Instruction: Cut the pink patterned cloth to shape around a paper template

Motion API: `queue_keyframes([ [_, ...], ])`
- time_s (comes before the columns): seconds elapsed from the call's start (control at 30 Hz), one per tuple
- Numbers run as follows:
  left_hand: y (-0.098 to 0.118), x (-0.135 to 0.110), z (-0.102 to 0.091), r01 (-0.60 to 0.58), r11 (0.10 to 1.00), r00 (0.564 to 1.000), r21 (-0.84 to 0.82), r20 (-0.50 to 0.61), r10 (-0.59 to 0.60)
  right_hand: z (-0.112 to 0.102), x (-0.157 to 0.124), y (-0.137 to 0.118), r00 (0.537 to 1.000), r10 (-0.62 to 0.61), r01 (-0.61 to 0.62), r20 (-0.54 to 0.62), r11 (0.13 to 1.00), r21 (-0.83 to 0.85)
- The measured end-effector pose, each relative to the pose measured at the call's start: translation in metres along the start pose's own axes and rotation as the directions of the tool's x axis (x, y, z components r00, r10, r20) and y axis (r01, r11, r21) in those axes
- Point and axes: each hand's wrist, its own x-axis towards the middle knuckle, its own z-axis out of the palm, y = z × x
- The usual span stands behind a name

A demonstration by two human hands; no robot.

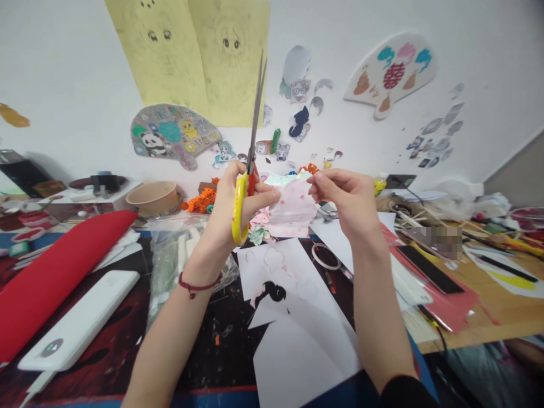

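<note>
My left hand (249, 198) is closed around a pair of scissors (240, 209) with yellow and red handles, the blades pointing up. Its thumb also presses on a thin pale-pink sheet (293, 211) with small red spots; whether it is cloth or paper I cannot tell. At the sheet's upper right, my right hand (348, 195) is closed in a pinch by its edge. Below both hands lies white paper (306, 345) bearing a black cut-out figure (272, 293). Crumpled pastel scraps (259, 233) sit just under the pink sheet.
On the left are a red long object (63, 277), a white power bank (80, 317) with a cable, and a plastic bag (164, 266). A roll of tape (326, 256) lies near my right forearm. A dark phone-like slab (429, 269) rests at right. The decorated wall (318, 22) stands close behind.
</note>
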Motion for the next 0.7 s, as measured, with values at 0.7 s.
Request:
queue_keyframes([
  [0.7,-0.003,0.003,-0.001,-0.054,0.984,0.972,0.169,-0.216,0.090,0.010,-0.005,0.000,0.957,0.123,-0.128,0.262,0.992,0.004],
])
